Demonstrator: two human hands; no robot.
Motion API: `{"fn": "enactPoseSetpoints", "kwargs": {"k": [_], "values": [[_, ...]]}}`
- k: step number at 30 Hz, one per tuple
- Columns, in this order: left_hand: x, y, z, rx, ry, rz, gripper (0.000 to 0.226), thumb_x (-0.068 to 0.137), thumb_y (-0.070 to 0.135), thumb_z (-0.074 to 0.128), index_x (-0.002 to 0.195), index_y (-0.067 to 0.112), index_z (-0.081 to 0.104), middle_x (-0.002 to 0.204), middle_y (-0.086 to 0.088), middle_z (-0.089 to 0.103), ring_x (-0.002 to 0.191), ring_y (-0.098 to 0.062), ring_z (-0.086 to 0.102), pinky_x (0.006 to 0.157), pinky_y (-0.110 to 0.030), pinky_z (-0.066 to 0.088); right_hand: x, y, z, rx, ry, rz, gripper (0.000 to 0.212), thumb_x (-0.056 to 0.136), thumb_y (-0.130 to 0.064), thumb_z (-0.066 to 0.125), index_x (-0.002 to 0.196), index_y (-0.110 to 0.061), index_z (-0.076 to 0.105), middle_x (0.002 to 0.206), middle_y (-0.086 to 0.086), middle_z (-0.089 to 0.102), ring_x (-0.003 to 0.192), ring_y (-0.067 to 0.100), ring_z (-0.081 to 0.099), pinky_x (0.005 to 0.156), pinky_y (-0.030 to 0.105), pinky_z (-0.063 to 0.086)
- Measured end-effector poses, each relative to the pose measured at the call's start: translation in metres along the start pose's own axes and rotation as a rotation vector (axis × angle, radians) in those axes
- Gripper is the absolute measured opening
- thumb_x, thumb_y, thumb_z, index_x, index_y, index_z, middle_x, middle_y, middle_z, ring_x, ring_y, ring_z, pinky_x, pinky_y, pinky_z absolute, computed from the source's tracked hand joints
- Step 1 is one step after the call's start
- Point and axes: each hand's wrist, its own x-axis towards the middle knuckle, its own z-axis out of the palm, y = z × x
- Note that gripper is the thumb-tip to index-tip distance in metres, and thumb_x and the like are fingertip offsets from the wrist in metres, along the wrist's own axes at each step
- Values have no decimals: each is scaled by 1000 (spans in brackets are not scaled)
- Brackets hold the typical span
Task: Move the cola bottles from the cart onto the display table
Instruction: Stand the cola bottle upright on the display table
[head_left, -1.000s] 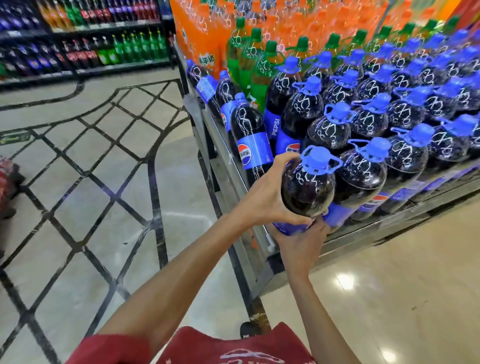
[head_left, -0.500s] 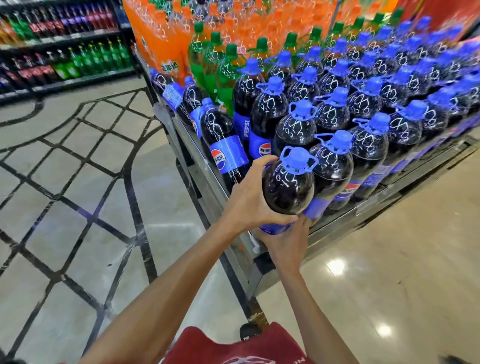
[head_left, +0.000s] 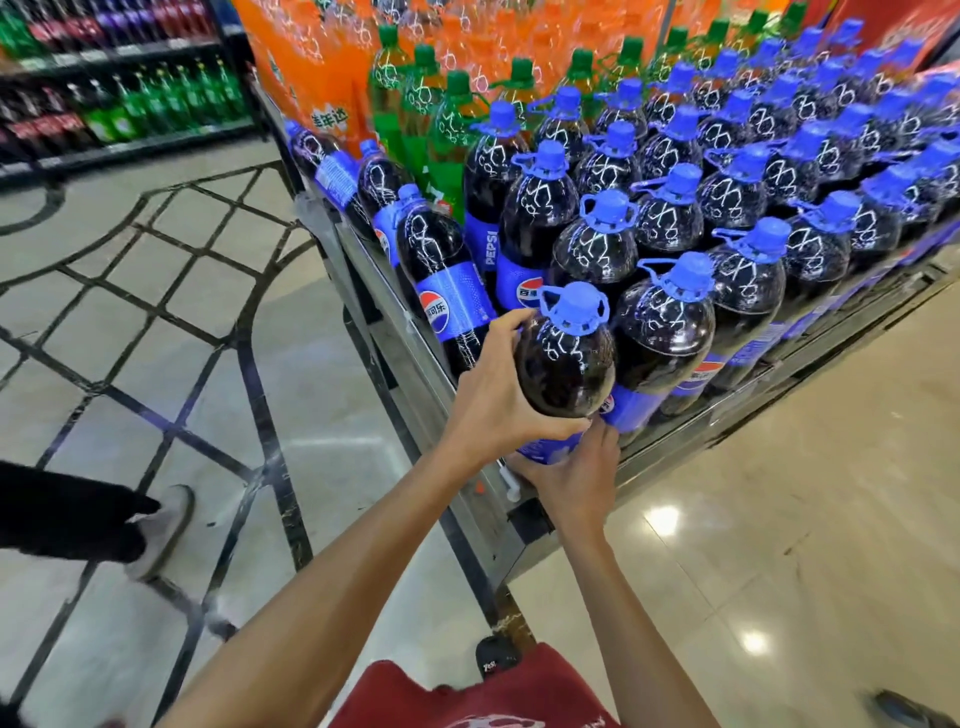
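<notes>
A large cola bottle (head_left: 566, 358) with a blue cap and blue label stands at the near corner of the metal display table (head_left: 415, 358). My left hand (head_left: 493, 400) grips its dark shoulder from the left. My right hand (head_left: 571, 478) holds it low down at the label, near the table's front edge. Behind it stand several rows of the same cola bottles (head_left: 727, 218). Smaller cola bottles (head_left: 441, 275) line the table's left side. No cart is in view.
Green bottles (head_left: 441, 114) and orange bottles (head_left: 322, 67) fill the table's far end. Drink shelves (head_left: 114, 104) run along the back left. Another person's leg and shoe (head_left: 161, 525) are on the tiled floor at left. My foot (head_left: 493, 660) is below the table corner.
Both hands keep hold of the same bottle at the corner. A person's leg and shoe have come into view at the left. The camera has shifted slightly.
</notes>
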Motion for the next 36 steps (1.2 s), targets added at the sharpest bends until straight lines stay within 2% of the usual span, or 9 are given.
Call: {"fn": "enactPoseSetpoints", "kwargs": {"k": [2, 5, 11, 18, 22, 26, 29, 33, 36], "values": [[-1, 0, 0, -3, -6, 4, 113, 50, 44, 98, 136, 43, 25, 127, 29, 50, 103, 30, 42, 82, -4, 34, -1, 0, 1, 9, 2, 14, 106, 52, -47, 96, 139, -16, 45, 133, 3, 47, 126, 26, 47, 87, 40, 48], [-4, 1, 1, -5, -16, 12, 114, 50, 46, 98, 137, 42, 25, 134, 25, 49, 109, 24, 43, 80, -2, 31, -6, 0, 0, 41, -4, 36, 103, 54, -47, 97, 138, -19, 43, 135, 0, 38, 122, 23, 48, 87, 39, 50], [-9, 1, 4, -53, 3, 24, 114, 52, 45, 97, 140, 40, 25, 140, 17, 50, 119, 4, 52, 87, -23, 43, -8, 1, 2, 67, 0, 7, 100, 55, -45, 97, 135, -17, 44, 123, -9, 35, 118, 23, 48, 90, 48, 53], [-8, -5, 1, -13, -55, 84, 122, 56, 50, 95, 150, 33, 18, 149, 10, 40, 133, -6, 47, 100, -40, 50, -13, 1, -5, 38, -68, -20, 102, 61, -51, 93, 139, -13, 40, 129, 0, 39, 118, 22, 49, 91, 40, 51], [-8, -16, -11, 61, -167, 149, 126, 67, 44, 91, 159, 30, 6, 161, 4, 30, 143, -12, 40, 110, -42, 44, -10, 2, -24, -124, -160, -107, 84, 71, -40, 89, 132, -2, 46, 126, 13, 45, 119, 31, 50, 86, 40, 49], [-13, -22, -32, 273, -195, 174, 111, 79, 43, 81, 159, 35, 4, 159, 5, 38, 135, -20, 51, 100, -46, 51, -9, -6, -41, -395, -284, -137, 68, 81, -36, 81, 124, 3, 48, 123, 21, 51, 118, 39, 52, 91, 44, 47], [-18, -24, -49, 519, -229, 194, 89, 88, 42, 70, 158, 29, 16, 149, 0, 47, 130, -26, 53, 91, -47, 54, -17, -19, -52, -615, -399, -172, 67, 84, -43, 75, 127, 1, 49, 125, 20, 54, 119, 38, 54, 93, 42, 48], [-25, -33, -80, 940, -382, 110, 72, 91, 41, 66, 151, 21, 32, 135, -10, 49, 128, -32, 47, 93, -46, 50, -29, -46, -55, -684, -443, -276, 50, 86, -46, 71, 114, -7, 58, 113, 15, 62, 110, 33, 60, 79, 39, 50], [-36, -45, -101, 1045, -417, 2, 66, 92, 47, 63, 145, 17, 38, 137, -13, 47, 128, -34, 45, 97, -45, 45, -32, -73, -48, -698, -549, -374, 41, 88, -42, 68, 111, -10, 55, 113, 14, 62, 110, 34, 60, 76, 39, 45]]}}
